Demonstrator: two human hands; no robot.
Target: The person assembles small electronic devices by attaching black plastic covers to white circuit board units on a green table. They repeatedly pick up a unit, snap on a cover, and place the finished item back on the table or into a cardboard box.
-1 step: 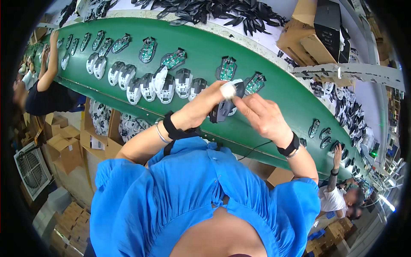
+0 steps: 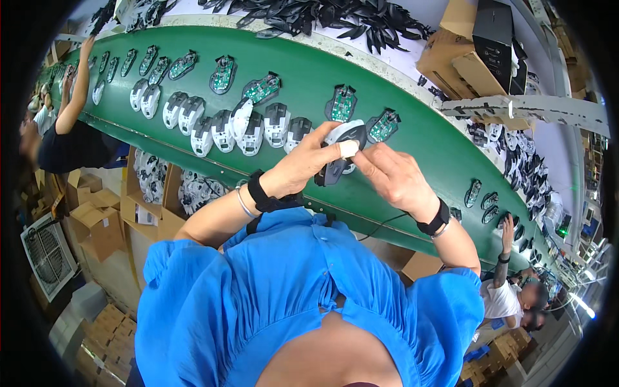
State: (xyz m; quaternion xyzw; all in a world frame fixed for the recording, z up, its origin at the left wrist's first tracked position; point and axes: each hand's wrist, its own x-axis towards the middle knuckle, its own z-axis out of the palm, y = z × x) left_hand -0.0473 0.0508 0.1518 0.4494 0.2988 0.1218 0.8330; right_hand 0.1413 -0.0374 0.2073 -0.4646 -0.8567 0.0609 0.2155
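we hold a black and white plastic computer mouse shell up between both hands, just above the near edge of the long green conveyor belt. our left hand is closed around its side from below, thumb pressed near a small white pad at its top, likely to steady it; our right hand pinches the opposite side with fingertips, seemingly so the part can be fitted or checked. a thin black cable hangs down from below the hands.

beyond the hands, on the belt, lie rows of white and black mouse shells and green circuit boards in black bases, spaced out in line. further off sits a heap of black plastic parts, with brown cardboard boxes to the right. other people's arms reach the belt far left and far right. below us, more cardboard cartons crowd the floor.
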